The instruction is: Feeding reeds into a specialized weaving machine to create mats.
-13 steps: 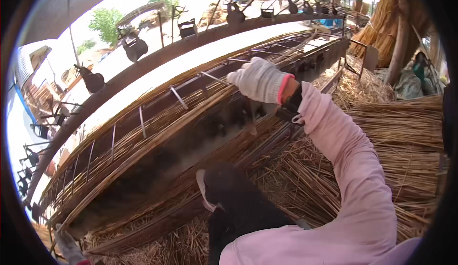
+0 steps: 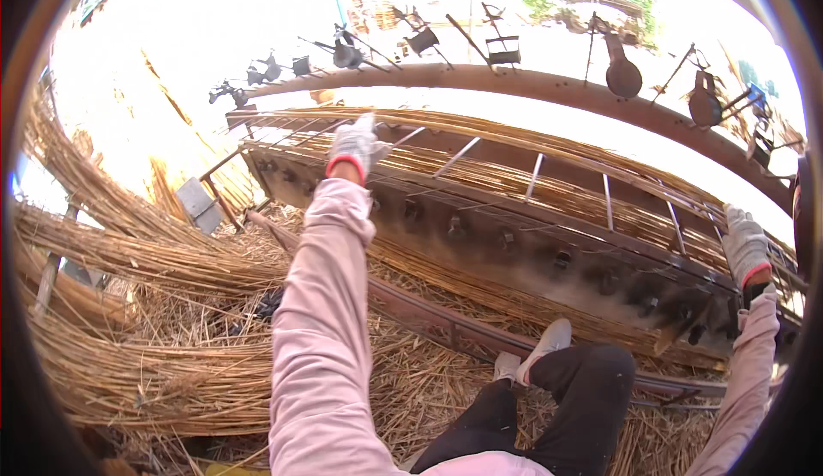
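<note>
Long brown reed stalks [image 2: 557, 157] lie lengthwise along a rusty metal trough with pale cross rungs [image 2: 454, 157]. My left hand [image 2: 353, 143], in a pale knitted glove with a pink cuff, reaches to their left part; its fingers extend onto the stalks, with the thumb apart. Far to the right, my right hand [image 2: 744, 243], gloved alike, rests with outstretched fingers at the stalks' other end. Neither hand shows a clear grip. The undersides of both hands are hidden. Below the stalks, the dark trough side [image 2: 480, 229] is hazy with dust.
Beyond the trough runs a curved rusty beam [image 2: 549, 86] carrying several dark metal fittings [image 2: 623, 75]. Bundled reeds [image 2: 154, 382] are heaped at the left, beside a small grey plate [image 2: 199, 206] on a post. Loose straw covers the ground by my feet, along a low curved rail [image 2: 446, 326].
My view has swung left, bringing the trough's left end and my left hand fully into sight. The right hand's fingers, bunched at a rung before, now lie longer over the stalks.
</note>
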The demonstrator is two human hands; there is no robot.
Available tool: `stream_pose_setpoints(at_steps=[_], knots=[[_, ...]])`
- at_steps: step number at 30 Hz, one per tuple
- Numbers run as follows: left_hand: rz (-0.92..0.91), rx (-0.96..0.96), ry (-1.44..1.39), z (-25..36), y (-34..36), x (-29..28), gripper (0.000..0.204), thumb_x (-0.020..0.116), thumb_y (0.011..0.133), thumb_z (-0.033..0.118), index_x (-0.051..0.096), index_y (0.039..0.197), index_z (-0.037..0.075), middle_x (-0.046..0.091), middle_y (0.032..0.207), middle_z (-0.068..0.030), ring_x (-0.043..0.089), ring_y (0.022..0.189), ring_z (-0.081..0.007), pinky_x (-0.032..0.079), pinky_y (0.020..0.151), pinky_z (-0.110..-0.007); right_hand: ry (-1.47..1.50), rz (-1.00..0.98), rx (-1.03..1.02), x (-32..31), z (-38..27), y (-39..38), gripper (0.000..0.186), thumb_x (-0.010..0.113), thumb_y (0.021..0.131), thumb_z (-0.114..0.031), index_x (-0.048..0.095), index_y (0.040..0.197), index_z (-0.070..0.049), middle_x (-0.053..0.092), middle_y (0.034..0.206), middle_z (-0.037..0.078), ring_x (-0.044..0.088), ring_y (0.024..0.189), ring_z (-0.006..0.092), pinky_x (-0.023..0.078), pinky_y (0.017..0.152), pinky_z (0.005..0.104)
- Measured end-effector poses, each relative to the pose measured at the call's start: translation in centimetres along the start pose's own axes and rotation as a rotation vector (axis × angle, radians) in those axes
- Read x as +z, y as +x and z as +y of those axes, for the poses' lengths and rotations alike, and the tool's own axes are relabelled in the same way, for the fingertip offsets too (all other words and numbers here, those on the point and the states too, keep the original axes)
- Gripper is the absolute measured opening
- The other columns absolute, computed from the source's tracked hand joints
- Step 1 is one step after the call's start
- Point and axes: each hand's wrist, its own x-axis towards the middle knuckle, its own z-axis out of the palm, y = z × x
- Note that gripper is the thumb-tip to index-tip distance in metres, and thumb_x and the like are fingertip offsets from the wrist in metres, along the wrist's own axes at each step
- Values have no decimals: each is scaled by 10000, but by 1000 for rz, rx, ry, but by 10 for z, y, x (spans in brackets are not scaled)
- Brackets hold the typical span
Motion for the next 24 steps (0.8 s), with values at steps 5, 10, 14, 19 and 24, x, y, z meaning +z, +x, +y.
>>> stream_pose_setpoints(at_steps=[5,10,14,19,24], knots=[[-166,154,-176,-23,-48,69,260,597,1044,245,618,1176,21,701,989,-129,719,854,-232,638,746,-357,343,397,-397,-12,-103,-39,483,668,780,-29,571,1252,-65,640,1167,137,614,1117,335,496,964,445],[-454,97,-340,-80,-143,43,238,573,1057,147,615,1265,40,730,1059,-95,718,899,-167,617,748,-321,560,273,-629,-68,-158,-139,453,729,686,-78,613,1124,-83,640,1073,100,633,1027,324,504,880,470],[-614,-168,-226,-153,-237,22,268,587,1048,164,613,1274,22,733,1020,-78,700,896,-150,592,799,-308,664,189,-632,-78,-167,-196,467,768,620,-114,627,1066,-104,624,1088,103,610,1046,338,488,894,477],[-878,-56,287,-224,-351,32,357,600,1027,275,598,1310,57,734,1064,-147,713,952,-278,561,835,-386,648,72,-513,-61,-166,-253,603,812,614,-170,620,1178,-76,573,1289,180,522,1243,423,437,1025,547],[-1256,340,856,-237,-420,61,389,647,930,335,629,1230,87,708,1088,-202,665,1033,-417,524,896,-505,739,67,-426,-34,-165,-267,598,793,668,-147,609,1235,-93,532,1390,168,465,1324,421,405,1091,536]])
